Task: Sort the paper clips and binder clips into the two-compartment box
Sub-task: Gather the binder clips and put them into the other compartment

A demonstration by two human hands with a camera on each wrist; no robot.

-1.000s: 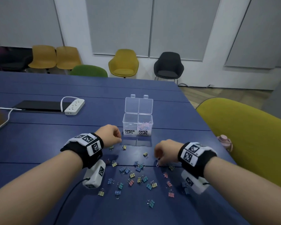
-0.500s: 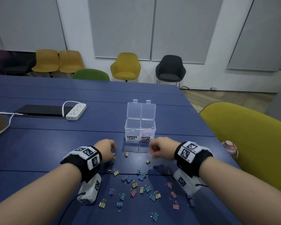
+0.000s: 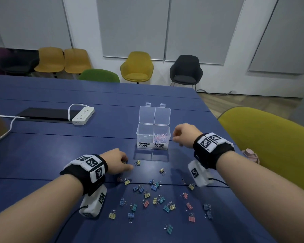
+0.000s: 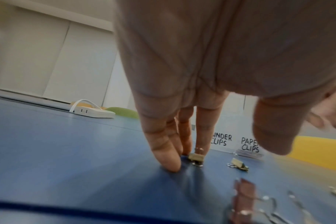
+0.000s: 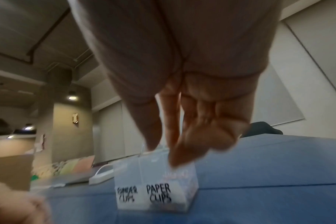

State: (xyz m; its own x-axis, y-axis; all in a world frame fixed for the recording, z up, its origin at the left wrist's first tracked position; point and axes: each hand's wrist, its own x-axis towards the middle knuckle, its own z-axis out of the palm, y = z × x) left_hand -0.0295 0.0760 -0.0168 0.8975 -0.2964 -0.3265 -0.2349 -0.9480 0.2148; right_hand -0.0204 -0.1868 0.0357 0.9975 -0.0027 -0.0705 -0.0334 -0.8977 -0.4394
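Right hand (image 3: 183, 135) has lifted from the scattered binder clips (image 3: 154, 199) to beside the box (image 3: 154, 137), fingers pinched, contents too blurred to tell. Left hand (image 3: 117, 163) has straight fingers touching a yellow binder clip (image 4: 196, 157). Best to release squarely above PAPER CLIPS.

box (image 3: 153, 137) clear, lids open, upright | paper clips (image 3: 161, 137) in right compartment | binder clips (image 3: 154, 199) scattered on table

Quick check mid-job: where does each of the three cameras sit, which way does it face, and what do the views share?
Head: worn on the head, looking forward and down over the blue table; both forearms, left hand and right hand show.
Left wrist: under the left wrist, low, looking along straight fingers touching the table beside a yellow binder clip.
Right wrist: under the right wrist, raised, looking along curled fingers at the box; blurred.
Shared: all three show the labelled two-compartment box.
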